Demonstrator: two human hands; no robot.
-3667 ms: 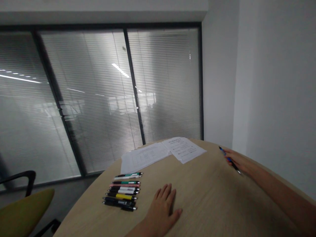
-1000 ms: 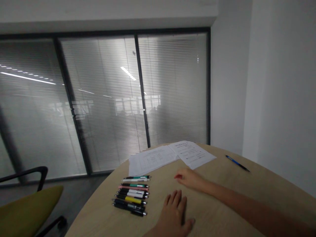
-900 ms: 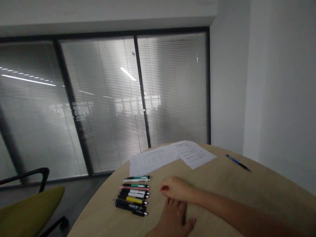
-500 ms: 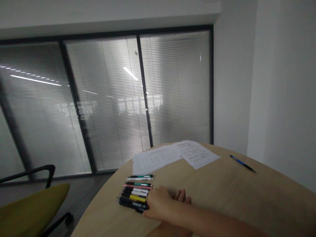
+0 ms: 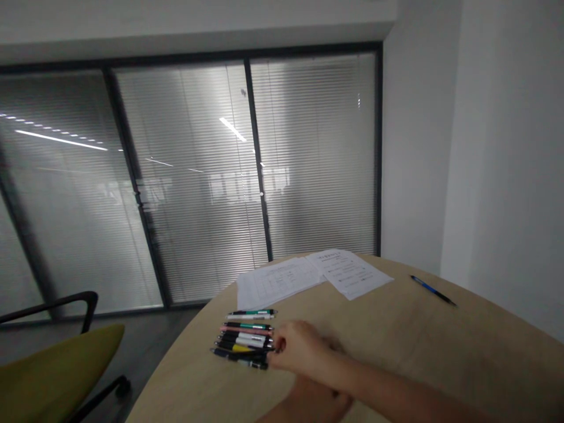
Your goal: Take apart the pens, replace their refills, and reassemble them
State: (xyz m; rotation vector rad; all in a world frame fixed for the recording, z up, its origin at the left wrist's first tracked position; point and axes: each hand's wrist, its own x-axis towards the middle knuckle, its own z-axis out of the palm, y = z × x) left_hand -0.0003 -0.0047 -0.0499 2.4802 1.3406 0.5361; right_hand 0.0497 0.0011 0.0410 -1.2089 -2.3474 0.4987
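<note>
Retractable pens (image 5: 242, 338) are lying side by side in a tight row on the near-left part of the pale wood desk (image 5: 423, 352), with black, white, pink, green and yellow showing along the barrels. The right hand (image 5: 299, 346) is blurred and curling narrow right against the pens' right-hand ends; I cannot tell whether it is holding one. The left hand (image 5: 319, 399) is sitting lower, at the bottom edge of the view, partly behind the right forearm (image 5: 396, 382), and it is too blurred to tell its state. Each pen looks light, stiff and smooth (plastic barrels like these tend to roll and slip), so mid-barrel seems the surest place to take hold, although the tight row is leaving little room. Printed sheets (image 5: 308, 276) are lying beyond the row, a blue pen (image 5: 433, 290) is lying alone near the far right edge of the desk, and a chair with a yellow-green seat (image 5: 48, 358) is standing off to the left.
</note>
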